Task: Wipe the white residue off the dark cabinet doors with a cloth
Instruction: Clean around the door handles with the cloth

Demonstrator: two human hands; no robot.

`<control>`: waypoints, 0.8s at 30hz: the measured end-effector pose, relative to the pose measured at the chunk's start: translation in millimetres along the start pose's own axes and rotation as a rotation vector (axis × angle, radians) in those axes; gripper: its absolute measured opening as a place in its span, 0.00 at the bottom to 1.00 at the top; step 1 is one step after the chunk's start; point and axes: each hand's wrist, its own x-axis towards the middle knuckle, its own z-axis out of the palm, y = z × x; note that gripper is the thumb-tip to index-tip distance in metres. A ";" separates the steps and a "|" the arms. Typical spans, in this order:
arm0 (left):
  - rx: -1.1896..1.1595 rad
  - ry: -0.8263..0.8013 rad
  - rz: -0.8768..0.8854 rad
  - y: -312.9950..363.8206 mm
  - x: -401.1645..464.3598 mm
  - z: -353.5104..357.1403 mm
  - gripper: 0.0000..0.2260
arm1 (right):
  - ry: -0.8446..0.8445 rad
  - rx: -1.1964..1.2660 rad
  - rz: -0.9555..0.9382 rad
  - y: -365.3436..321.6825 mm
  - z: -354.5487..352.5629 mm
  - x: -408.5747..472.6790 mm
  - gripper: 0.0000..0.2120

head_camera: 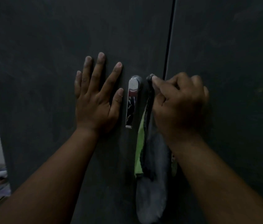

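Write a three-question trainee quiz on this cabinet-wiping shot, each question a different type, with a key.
1. True or false: the left hand lies flat with straight fingers on the left door.
2. Multiple choice: the right hand grips the cloth where? A) left of the chrome handle B) between the handle and the gap between the doors C) on the right door.
3. Fill in: below the grip, the cloth ____ down the door.

Key
1. True
2. B
3. hangs
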 end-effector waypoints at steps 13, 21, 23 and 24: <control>-0.002 -0.002 0.006 -1.7 -1.5 -0.8 0.25 | -0.081 0.084 -0.113 -7.1 4.9 -64.9 0.07; 0.001 0.041 -0.120 0.6 -4.6 -1.1 0.26 | -0.053 0.147 0.044 -34.2 15.9 -98.1 0.07; -0.003 0.037 -0.115 0.7 -5.4 -1.6 0.26 | -0.061 0.109 0.044 -36.0 15.2 -113.0 0.06; -0.005 0.031 -0.108 0.1 -5.7 -2.2 0.26 | -0.039 0.097 0.036 -35.3 15.4 -113.7 0.06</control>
